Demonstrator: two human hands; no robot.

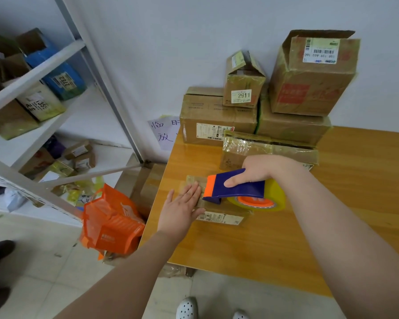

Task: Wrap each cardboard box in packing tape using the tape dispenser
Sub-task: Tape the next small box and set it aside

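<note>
Near the centre of the frame a small flat cardboard box [219, 215] lies on the wooden worktop [263, 249]. The left hand [182, 208] rests on its left end, fingers [191, 191] straight and flat, holding nothing. The right hand [256, 171] grips the blue tape dispenser [235, 187] (orange front edge, yellowish roll), its front edge just right of the left fingers. More taped boxes [217, 116] stand stacked in the upper right.

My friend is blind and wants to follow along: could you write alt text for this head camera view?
A person's right hand grips a blue and orange tape dispenser over a small flat cardboard box on a wooden table, while the left hand presses flat on the box. Larger taped cardboard boxes are stacked behind, against a white wall.
</note>
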